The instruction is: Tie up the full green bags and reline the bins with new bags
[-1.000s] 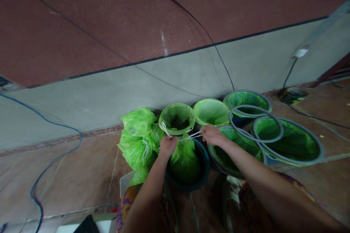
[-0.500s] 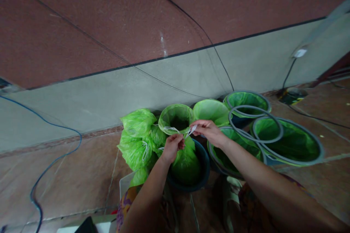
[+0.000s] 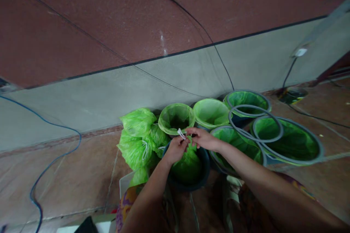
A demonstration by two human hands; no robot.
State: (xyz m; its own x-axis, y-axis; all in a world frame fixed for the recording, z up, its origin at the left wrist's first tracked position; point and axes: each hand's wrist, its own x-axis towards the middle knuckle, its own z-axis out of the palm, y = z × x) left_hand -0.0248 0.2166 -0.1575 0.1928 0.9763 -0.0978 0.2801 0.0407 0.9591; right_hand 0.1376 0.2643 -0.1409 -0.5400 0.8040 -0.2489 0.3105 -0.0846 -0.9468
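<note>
L hand point(image 3: 176, 148) and R hand point(image 3: 201, 139) meet fingertip to fingertip, both pinching white drawstring point(image 3: 181, 133) atop green bag point(image 3: 187, 165) in dark bucket point(image 3: 203, 169), at 6 o'clock from open-lined bin point(image 3: 176, 118).

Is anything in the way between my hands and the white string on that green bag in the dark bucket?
Nothing visible: left hand and right hand already pinch the string above the bag.
</note>
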